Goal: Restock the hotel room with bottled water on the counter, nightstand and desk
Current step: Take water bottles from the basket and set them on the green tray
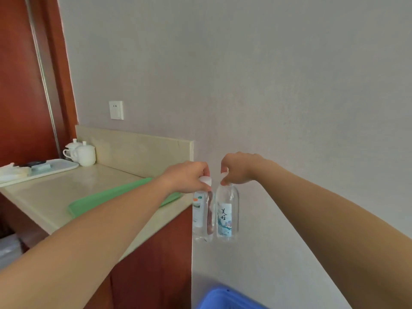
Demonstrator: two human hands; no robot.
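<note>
- Holding two water bottles up in the air, you have both arms stretched out in front of you, just past the right end of the surface (73,192).
- Your left hand (189,178) is clamped by its fingertips around the white cap of the left bottle (201,216), which hangs upright below your grip.
- Your right hand (239,168) is pinched on the neck and cap of the right bottle (227,211), also hanging upright.
- The two bottles hang side by side, very near each other; whether they touch cannot be told.
- Both are clear plastic; the right one carries a pale label with dark characters, the left one a white label with an orange mark.
- Neither bottle rests on anything: they hang in front of the pale wall (267,74), beside the red-brown cabinet (156,264) under the beige top.
- A green tray (107,197) lies flat on the surface, partly hidden by your left forearm.
- Further back at the left sits a white tray (60,166) with small items on it, and two white lidded cups (81,152) stand just behind it by the low backsplash.
- A white wall socket (116,110) sits above the backsplash.
- A blue container (225,299) shows at the bottom edge, below the bottles.
</note>
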